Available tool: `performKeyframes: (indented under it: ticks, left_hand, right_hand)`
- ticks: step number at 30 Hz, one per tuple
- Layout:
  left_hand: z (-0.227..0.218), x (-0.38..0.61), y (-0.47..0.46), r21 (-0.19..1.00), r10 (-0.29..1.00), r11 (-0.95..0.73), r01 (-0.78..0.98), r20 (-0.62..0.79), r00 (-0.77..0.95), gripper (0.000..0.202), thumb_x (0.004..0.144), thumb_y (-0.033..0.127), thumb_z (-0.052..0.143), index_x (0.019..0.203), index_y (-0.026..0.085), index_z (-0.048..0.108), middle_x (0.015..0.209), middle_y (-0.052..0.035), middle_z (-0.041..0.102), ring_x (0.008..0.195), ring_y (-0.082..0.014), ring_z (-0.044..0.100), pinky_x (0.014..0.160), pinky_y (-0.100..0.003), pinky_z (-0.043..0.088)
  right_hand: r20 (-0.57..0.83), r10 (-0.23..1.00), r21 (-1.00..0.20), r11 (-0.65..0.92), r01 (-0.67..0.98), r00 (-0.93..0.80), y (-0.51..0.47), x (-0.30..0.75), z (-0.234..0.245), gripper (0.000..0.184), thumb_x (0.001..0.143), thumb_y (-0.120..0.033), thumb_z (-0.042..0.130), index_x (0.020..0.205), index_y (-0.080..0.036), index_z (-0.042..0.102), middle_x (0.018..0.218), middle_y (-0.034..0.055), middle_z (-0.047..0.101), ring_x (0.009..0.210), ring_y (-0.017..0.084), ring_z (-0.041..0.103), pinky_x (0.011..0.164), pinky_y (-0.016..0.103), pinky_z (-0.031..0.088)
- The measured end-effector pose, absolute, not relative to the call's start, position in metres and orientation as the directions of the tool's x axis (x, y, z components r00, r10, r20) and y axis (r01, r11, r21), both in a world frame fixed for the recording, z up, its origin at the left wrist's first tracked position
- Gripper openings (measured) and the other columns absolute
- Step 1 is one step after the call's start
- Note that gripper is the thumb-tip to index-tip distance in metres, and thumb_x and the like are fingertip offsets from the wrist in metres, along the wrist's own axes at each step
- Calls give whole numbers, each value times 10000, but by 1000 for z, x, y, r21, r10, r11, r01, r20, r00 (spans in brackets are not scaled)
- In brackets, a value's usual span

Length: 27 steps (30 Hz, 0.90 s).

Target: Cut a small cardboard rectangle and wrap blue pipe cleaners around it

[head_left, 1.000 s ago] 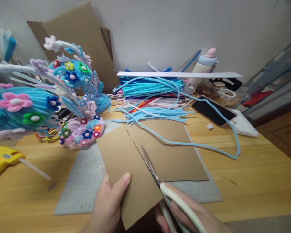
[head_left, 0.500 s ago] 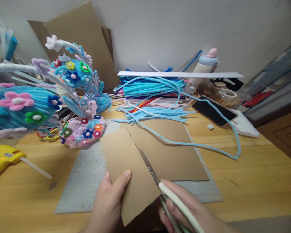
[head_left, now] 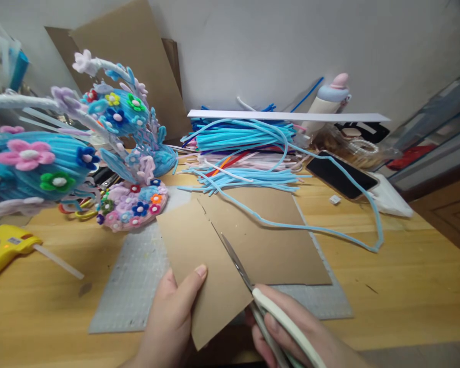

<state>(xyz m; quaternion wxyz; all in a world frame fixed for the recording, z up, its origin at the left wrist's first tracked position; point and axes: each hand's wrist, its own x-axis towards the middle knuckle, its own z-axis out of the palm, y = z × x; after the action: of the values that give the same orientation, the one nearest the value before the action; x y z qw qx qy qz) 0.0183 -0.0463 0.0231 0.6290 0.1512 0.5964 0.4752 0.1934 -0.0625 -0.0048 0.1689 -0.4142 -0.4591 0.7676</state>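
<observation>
My left hand [head_left: 180, 301] grips a piece of brown cardboard [head_left: 191, 250] by its near left side, thumb flat on top. In my right hand [head_left: 287, 317] is a pair of scissors [head_left: 235, 260] with pale handles, fingers wrapped through the grips. The blades lie along the cardboard's right edge and look nearly closed. Beneath it, another cardboard sheet [head_left: 283, 250] rests on a grey cutting mat [head_left: 122, 291]. A thin dark slit or line runs ahead of the blade tips between the two brown surfaces.
At left stand decorations of fuzzy pipe-cleaner flowers [head_left: 126, 204] and a yellow glue gun [head_left: 11, 245]. Bundles of blue pipe cleaners [head_left: 241, 138] lie at the back, one long strand [head_left: 329, 230] looping right. A phone [head_left: 341, 174] and a bottle [head_left: 325, 102] are at the right.
The cardboard piece in my left hand has shifted up very slightly with the scissors beside it. My grips on both look the same; the whole view has moved a little.
</observation>
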Motion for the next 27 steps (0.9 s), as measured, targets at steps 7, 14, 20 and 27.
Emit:
performKeyframes:
  ticks: [7,14,20,27]
  left_hand:
    - [23,19,-46,766,774,493,-412,-603,-195,407,608,348,718,921,140,562,723,-89,707,559,-223,658,421,-240,464]
    - [23,18,-46,760,762,543,-357,-625,-171,402,641,357,692,938,144,524,623,-60,669,429,-181,592,367,-234,436]
    - [22,17,-46,768,771,544,-338,-616,-158,364,660,352,676,916,154,508,568,-26,632,370,-145,538,323,-207,393]
    - [23,18,-47,737,752,559,-380,-644,-144,388,647,372,677,924,165,499,546,4,595,355,-143,521,274,-200,352]
  right_hand:
    - [-476,649,-842,-531,95,-594,-65,191,-10,496,782,-683,433,817,-190,395,547,-47,459,453,42,380,410,164,280]
    - [-501,648,-804,-594,32,-574,-68,189,-19,410,785,-591,505,827,-192,420,542,-39,476,442,43,363,390,156,255]
    - [-505,633,-797,-603,35,-587,-70,190,-26,376,794,-553,520,849,-189,442,530,-32,487,441,49,371,385,149,268]
    - [-539,591,-767,-639,59,-600,-68,191,-19,474,796,-651,463,883,-186,441,578,-36,500,454,36,405,409,136,295]
